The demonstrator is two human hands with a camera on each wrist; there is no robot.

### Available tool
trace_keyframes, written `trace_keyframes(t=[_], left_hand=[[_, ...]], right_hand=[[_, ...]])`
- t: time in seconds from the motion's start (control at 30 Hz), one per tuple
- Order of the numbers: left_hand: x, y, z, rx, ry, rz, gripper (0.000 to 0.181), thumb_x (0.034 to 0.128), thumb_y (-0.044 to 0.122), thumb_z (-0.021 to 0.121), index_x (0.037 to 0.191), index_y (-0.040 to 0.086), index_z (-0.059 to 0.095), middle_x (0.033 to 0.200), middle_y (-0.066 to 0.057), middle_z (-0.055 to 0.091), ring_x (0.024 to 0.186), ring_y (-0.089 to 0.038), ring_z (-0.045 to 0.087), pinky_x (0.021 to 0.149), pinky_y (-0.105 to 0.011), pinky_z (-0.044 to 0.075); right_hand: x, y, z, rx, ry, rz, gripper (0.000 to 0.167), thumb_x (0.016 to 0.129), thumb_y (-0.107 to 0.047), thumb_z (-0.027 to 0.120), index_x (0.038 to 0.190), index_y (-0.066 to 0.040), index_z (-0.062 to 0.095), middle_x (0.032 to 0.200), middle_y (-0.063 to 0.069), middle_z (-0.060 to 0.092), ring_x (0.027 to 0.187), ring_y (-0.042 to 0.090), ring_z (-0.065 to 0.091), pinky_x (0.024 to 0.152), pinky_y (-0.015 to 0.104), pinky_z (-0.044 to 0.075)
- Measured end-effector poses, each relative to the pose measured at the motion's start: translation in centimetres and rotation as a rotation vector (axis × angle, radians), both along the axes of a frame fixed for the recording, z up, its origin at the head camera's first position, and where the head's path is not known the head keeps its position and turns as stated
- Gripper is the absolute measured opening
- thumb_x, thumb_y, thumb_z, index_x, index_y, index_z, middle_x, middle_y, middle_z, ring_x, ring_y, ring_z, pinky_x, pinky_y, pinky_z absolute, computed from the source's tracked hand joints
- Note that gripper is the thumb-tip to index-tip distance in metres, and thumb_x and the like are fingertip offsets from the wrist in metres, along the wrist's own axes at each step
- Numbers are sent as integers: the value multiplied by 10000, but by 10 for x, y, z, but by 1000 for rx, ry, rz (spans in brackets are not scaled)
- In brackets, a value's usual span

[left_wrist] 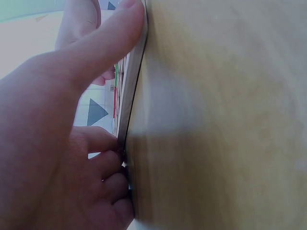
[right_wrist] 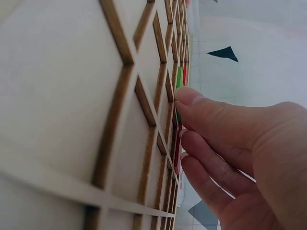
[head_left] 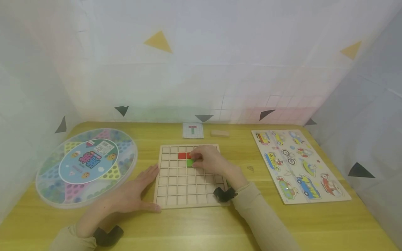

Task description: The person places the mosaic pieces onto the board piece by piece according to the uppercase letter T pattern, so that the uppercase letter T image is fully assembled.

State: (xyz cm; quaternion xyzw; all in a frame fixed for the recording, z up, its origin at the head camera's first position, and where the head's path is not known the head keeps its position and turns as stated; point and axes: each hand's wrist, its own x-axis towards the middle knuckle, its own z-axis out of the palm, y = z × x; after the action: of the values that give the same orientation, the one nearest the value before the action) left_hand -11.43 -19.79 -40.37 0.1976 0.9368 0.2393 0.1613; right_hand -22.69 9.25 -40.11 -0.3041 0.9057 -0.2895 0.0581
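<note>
The wooden grid board [head_left: 172, 190] lies flat, with a red tile [head_left: 182, 156], a second partly covered red tile [head_left: 188, 154] and a green tile [head_left: 190, 162] in its upper cells. My right hand [head_left: 211, 162] reaches over the board from the right. In the right wrist view, the thumb of this hand [right_wrist: 259, 143] touches the green tile [right_wrist: 180, 76], and two fingertips touch the red strip [right_wrist: 177, 160]. My left hand [head_left: 128, 195] spreads along the board's left edge, thumb at the lower corner; in the left wrist view this hand [left_wrist: 62, 110] rests against the board's side [left_wrist: 132, 81].
A pattern card [head_left: 193, 130] and a small wooden block [head_left: 220, 133] lie behind the board. On the left is a round game box [head_left: 89, 162]; on the right, a vehicle picture puzzle [head_left: 301, 167]. A green piece [head_left: 228, 183] shows partly beside my right wrist.
</note>
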Motion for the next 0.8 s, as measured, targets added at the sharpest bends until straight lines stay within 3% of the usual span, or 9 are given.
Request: trace_keyframes(t=[0.33,0.8], left_hand=[[0,-1,2,16,4,-8,1250,709,748,711,1620,150,100,1684,-126,59,1516,-440,119,1201,-631,179],[0,-1,2,6,6,-14,1245,710,750,709,1619,144,110,1685,-117,56,1520,-430,114,1205,-622,176]], right_hand=[[0,0,1,-10,28,12,301,822,-83,815,1114,-72,743,1067,11,751,980,153,695,895,309,573],[2,0,3,-15,-7,-4,297,833,-73,803,1123,-72,742,1075,13,750,992,160,692,911,326,569]])
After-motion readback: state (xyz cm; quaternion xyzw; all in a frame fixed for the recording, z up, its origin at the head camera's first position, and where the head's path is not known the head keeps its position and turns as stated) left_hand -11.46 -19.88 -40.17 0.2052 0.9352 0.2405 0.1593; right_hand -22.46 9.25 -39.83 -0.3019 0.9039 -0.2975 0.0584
